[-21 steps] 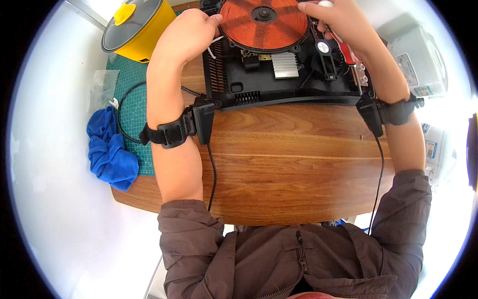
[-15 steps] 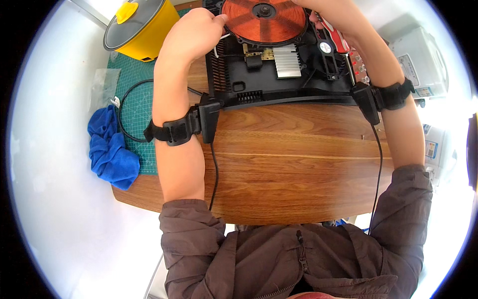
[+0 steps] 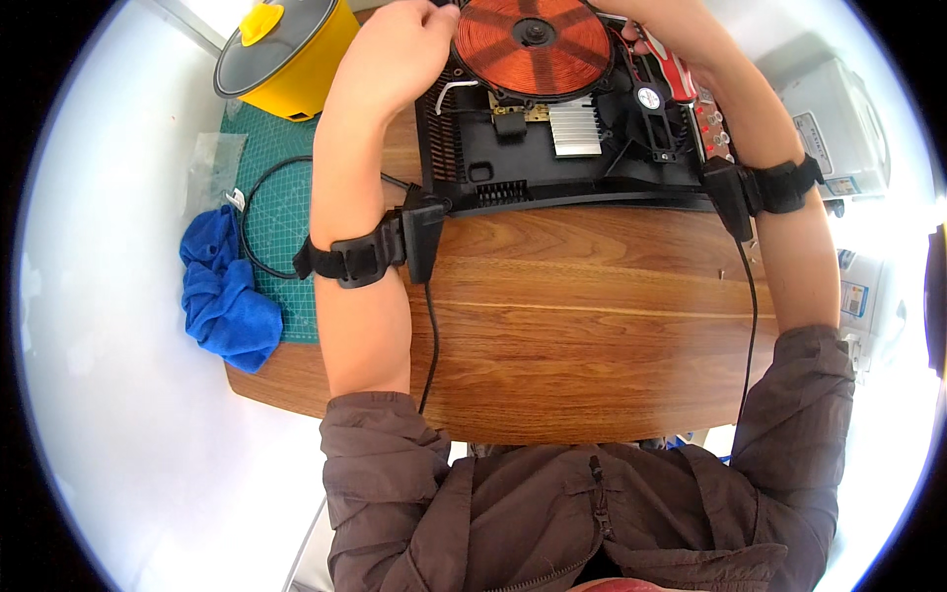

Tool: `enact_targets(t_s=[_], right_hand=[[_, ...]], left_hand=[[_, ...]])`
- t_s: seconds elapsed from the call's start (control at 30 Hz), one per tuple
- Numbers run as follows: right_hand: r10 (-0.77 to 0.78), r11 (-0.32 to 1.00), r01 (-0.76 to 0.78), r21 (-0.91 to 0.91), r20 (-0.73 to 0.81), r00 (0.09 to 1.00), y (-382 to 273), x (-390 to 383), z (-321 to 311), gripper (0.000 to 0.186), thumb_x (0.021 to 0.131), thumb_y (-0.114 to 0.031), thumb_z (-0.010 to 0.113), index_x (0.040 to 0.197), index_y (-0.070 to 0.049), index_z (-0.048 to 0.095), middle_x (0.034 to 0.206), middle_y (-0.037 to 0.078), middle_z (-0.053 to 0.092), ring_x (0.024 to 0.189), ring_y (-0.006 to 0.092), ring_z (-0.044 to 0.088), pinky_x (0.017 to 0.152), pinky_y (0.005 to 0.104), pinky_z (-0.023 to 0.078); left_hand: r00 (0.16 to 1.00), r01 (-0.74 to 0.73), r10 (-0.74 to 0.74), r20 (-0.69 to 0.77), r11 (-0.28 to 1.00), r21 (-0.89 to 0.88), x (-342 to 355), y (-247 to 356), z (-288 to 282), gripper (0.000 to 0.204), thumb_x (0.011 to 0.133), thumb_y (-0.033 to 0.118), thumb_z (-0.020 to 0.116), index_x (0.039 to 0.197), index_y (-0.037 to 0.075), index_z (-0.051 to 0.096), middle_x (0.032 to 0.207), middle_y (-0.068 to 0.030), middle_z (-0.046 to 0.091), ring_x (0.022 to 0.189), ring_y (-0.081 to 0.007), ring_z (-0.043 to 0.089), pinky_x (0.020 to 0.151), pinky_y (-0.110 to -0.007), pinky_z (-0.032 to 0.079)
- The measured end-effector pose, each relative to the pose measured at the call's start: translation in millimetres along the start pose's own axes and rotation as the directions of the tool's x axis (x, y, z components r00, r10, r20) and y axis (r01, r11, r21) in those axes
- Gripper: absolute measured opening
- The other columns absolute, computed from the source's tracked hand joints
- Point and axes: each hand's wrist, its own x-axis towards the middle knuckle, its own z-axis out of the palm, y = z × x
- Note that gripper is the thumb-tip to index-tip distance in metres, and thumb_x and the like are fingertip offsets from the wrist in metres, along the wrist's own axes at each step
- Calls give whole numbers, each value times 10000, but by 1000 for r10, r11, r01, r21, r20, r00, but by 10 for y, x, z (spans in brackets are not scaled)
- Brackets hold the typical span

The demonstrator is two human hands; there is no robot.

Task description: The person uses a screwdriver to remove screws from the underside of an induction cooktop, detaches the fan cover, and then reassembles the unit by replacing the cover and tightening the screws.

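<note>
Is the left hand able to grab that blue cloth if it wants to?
Probably yes. The left hand is up by the copper coil, so it would have to come back, but nothing seems to cover the blue cloth.

Both forearms (image 3: 355, 207) reach forward (the right one slanting inward); left hand (image 3: 395, 57) half-curled, right hand (image 3: 663, 22) partly cropped.

Coil (image 3: 567, 57) is ridged copper-look wire, heatsink (image 3: 575, 131) bare met., chassis (image 3: 538, 170) matt plast., tabletop (image 3: 592, 335) smooth wood w/ sheen.
</note>
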Motion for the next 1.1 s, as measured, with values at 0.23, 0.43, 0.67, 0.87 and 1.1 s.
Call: enact_targets(t_s=[0.23,0.43,0.67,0.87,1.1], right_hand=[[-225,905,242,-350,87,970,-542,-567,156,351,898,-203,744,1173,16,721,997,164,760,865,264,712,821,375,565],[-542,720,513,-467,82,836,-488,-548,233,245,863,-120,741,1064,22,737,965,198,735,911,377,696,820,429,561],[-733,616,648,-448,-24,680,-513,-695,266,172,838,-57,740,1002,-2,737,872,149,686,795,348,663,710,412,537],[-666,675,550,-492,-86,741,-565,-837,318,149,835,-63,755,980,-31,742,862,104,696,775,272,679,715,350,537],[-570,756,431,-493,-171,804,-366,-858,326,150,881,-136,755,1023,-96,784,857,59,692,796,246,667,730,348,518]], left_hand=[[991,122,-111,81,434,-893,-74,147,-201,140,993,103,493,1061,2,562,746,-3,462,589,-106,408,519,-259,370],[981,134,-111,157,-191,-972,9,123,-80,212,974,86,477,1100,-64,557,912,-98,581,830,-227,571,762,-323,508],[979,192,17,204,-422,-886,-38,388,130,483,1098,271,318,1259,-161,462,1279,-273,552,1274,-411,538,1161,-494,437],[955,270,216,203,-353,-896,-95,494,309,528,1101,322,329,1319,-138,469,1311,-259,589,1257,-369,584,1116,-457,461],[973,215,163,165,-362,-907,-161,671,467,486,1114,307,356,1307,-109,516,1326,-289,607,1193,-341,622,1014,-427,517]])
